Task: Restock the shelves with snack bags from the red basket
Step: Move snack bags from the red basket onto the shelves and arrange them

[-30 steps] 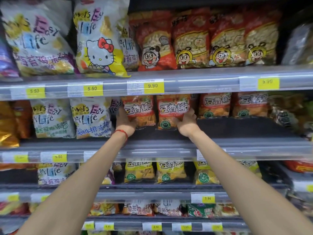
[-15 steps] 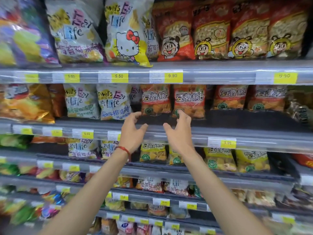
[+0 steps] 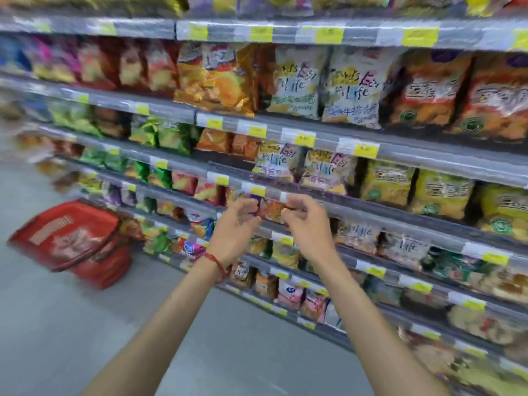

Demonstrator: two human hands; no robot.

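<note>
Red basket (image 3: 68, 241): motion-blurred, contents unclear.
Price tags (image 3: 365, 150): print too smeared to read.
Top-row bags (image 3: 225, 2): cut off by the upper edge.

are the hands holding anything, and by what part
Nothing is held. The left hand and right hand are both empty, fingers loosely curled, in front of the shelves.

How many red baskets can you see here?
1: the red basket sits on the floor at the left, beside the lowest shelves. Others may lie outside the view.
</note>
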